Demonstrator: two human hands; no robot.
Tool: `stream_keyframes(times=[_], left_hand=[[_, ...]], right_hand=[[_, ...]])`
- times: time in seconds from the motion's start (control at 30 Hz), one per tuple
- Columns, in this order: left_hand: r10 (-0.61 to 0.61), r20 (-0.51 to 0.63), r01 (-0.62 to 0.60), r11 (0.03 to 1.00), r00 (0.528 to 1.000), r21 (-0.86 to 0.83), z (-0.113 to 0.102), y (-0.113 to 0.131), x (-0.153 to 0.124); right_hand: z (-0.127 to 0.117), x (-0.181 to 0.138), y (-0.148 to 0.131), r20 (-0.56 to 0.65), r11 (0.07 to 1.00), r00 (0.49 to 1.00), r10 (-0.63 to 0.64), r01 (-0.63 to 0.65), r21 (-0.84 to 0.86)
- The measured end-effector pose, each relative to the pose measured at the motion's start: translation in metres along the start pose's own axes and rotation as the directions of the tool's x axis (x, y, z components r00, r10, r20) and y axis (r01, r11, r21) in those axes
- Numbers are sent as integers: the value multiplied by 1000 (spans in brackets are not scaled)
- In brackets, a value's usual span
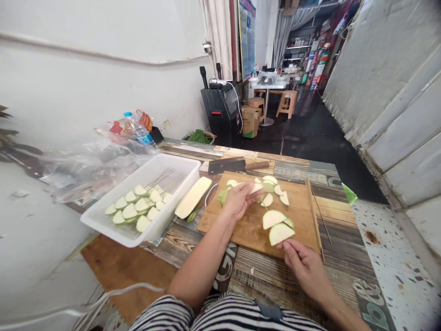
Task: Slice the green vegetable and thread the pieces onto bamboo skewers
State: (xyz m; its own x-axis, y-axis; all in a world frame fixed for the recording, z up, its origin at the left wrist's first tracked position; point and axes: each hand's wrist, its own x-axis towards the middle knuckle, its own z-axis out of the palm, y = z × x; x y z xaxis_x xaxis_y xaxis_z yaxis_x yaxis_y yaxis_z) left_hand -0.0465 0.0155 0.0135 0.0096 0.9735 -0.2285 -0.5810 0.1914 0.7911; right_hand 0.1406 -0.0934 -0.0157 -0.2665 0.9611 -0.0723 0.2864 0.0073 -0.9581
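My right hand is closed around the near end of a skewer, mostly hidden, that carries half-moon zucchini slices with pale flesh and green rims. They are held just above the wooden cutting board. Over the board's middle, my left hand pinches a single zucchini slice between thumb and fingers. Loose cut slices lie scattered along the far part of the board, some hidden behind my left hand. Thin bamboo skewers rest along the board's right edge.
A white plastic tub at left holds several skewered slices. Beside it lies a halved zucchini. A cleaver sits behind the board. Plastic bags and a water bottle stand at the far left; a black speaker is beyond the table.
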Motion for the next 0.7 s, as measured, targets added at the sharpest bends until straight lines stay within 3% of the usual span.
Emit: stream_keyframes(times=[0.5, 0.7], left_hand=[[25, 35, -26, 1000, 999, 6, 0, -5, 0], [-1, -4, 1, 1000, 1000, 15, 4, -4, -2]], right_hand=[[2, -2, 0, 32, 987, 996, 89, -92, 128], [9, 0, 3, 75, 941, 986, 152, -168, 294]])
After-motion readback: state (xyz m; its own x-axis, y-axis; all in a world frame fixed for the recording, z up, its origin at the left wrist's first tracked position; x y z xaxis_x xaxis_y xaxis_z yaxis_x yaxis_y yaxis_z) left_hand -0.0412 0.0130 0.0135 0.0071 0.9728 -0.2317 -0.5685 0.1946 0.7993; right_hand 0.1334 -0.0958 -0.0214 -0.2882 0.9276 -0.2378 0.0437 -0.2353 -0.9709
